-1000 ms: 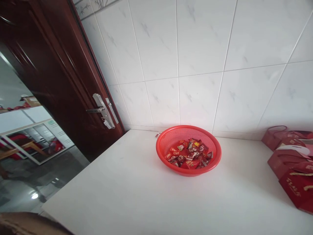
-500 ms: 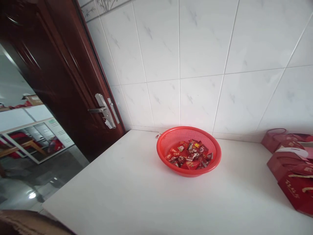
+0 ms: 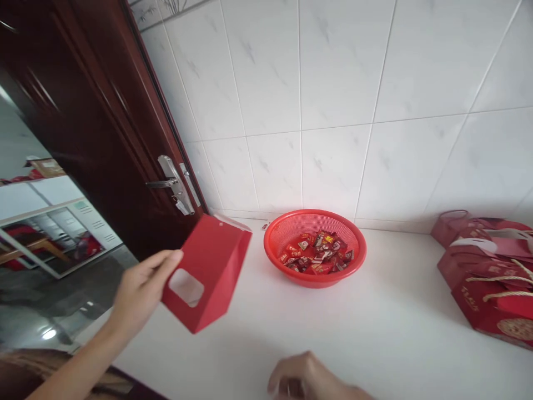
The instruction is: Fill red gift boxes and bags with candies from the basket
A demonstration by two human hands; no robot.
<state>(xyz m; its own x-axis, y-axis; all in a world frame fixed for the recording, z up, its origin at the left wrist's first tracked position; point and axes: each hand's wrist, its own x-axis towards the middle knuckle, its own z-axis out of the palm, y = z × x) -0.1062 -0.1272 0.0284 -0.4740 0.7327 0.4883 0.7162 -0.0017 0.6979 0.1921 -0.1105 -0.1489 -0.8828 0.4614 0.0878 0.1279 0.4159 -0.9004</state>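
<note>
My left hand [image 3: 144, 283] grips a red paper box [image 3: 210, 258] by its left side, thumb on the face near an oval cut-out. The box is tilted above the left part of the white table. At the bottom centre, my right hand [image 3: 306, 375] is partly in view, its fingers curled downward and blurred; whether anything is in it cannot be made out. Beyond the hands, a red plastic basket [image 3: 270, 253] stands on the table, holding several small wrapped sweets [image 3: 320, 253] in red and brown.
Several red gift boxes with rope handles [image 3: 487, 294] stand at the right of the white table [image 3: 391, 328]. A tiled wall [image 3: 333, 111] runs behind it. At the left is a dark wooden door [image 3: 104, 111] with a metal handle.
Both hands have come into view, the left with the red box in it. The camera view has shifted slightly, so more of the gift boxes shows at the right.
</note>
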